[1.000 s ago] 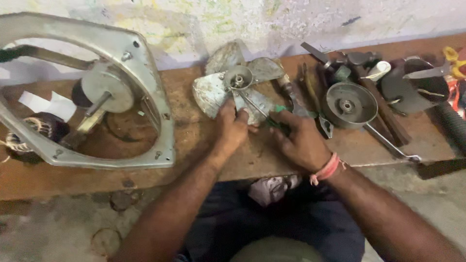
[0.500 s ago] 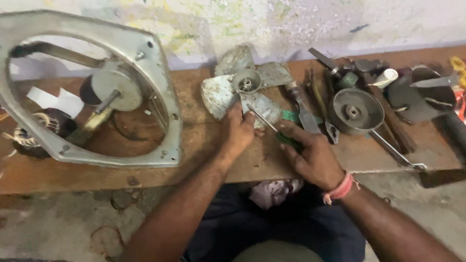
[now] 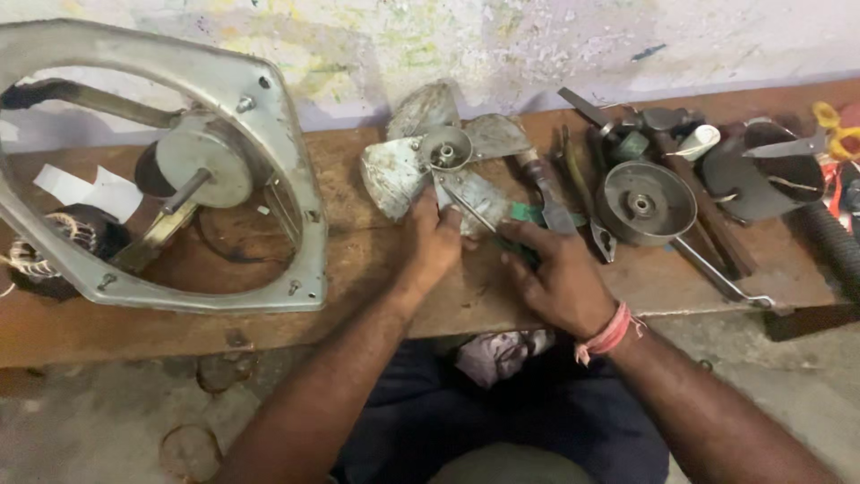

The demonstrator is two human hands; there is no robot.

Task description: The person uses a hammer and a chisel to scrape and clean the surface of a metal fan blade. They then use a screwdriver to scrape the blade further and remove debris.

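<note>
— Worn wooden bench (image 3: 358, 269) against a paint-flecked wall; what sits at the middle of it?

— A grey metal fan blade (image 3: 448, 166) with four dusty vanes and a round hub, lying flat near the back edge. The left hand (image 3: 434, 242) presses down on the near vane, fingers spread flat, gripping nothing, only pinning it. The right hand (image 3: 560, 278) is closed around the green handle of a screwdriver (image 3: 488, 220), whose thin shaft runs up toward the hub.

— Anything different from a moment ago?

— Little. Both hands sit on the blade much as they did half a second back; the shaft now points more directly at the hub, and the view has drifted slightly. I judge the work at the hub is under way, not finished: the blade has not been lifted or turned over.

— And around it?

— Just right of the blade lie pliers (image 3: 573, 193) and other hand tools, then a round metal motor cover (image 3: 645, 202) with a centre hole. Far right, a dark disc (image 3: 770, 179) and a ribbed black hose (image 3: 829, 242). Well to the left stands a large grey fan frame (image 3: 287, 161) holding a motor with its shaft sticking out, and a copper winding (image 3: 54, 246) beside it.
</note>
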